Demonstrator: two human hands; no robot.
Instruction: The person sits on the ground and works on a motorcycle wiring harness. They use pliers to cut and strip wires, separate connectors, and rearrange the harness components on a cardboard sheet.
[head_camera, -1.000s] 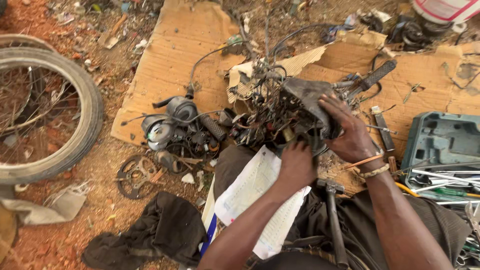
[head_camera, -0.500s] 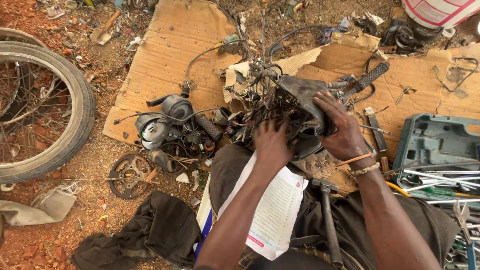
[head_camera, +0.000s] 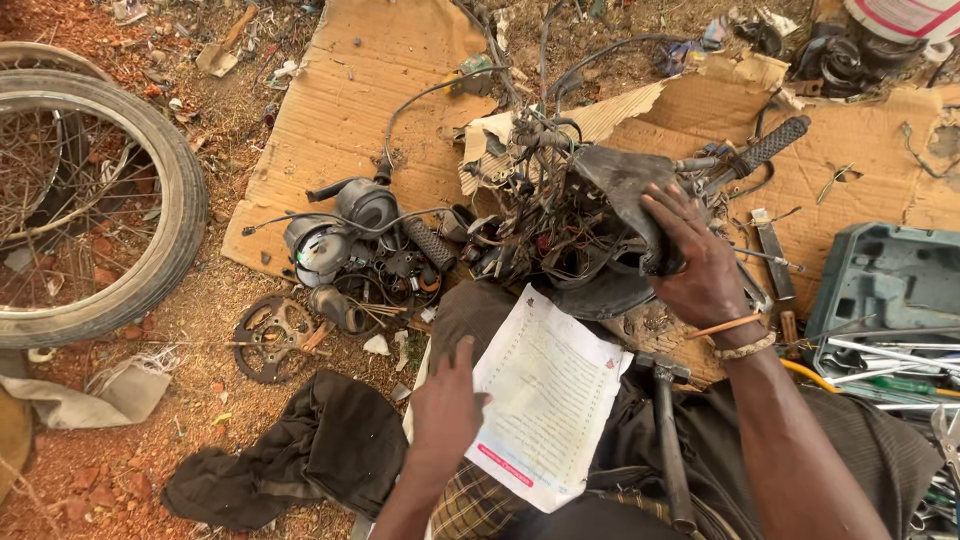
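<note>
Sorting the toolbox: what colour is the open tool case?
Grey-green tool case, seen in the head view, at the right edge.

Hands: two, left hand (head_camera: 445, 405) and right hand (head_camera: 700, 262). Spoked wheel with tyre (head_camera: 95, 200): one. Toothed sprocket (head_camera: 268, 338): one. Printed paper sheet (head_camera: 548, 395): one. Hammer (head_camera: 668, 440): one. Green tool case (head_camera: 885, 280): one. Tangled wiring harness with black housing (head_camera: 590, 225): one. Handlebar grips: two, (head_camera: 772, 142) and (head_camera: 430, 243). Dark cloth (head_camera: 320, 445): one. Cardboard sheets: several, overlapping; exact count unclear.

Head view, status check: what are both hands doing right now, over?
Right hand gripping dark cover on tangled wiring bundle. Left hand open, resting at printed sheet on lap. Hammer beside sheet, clear of both hands.
</note>
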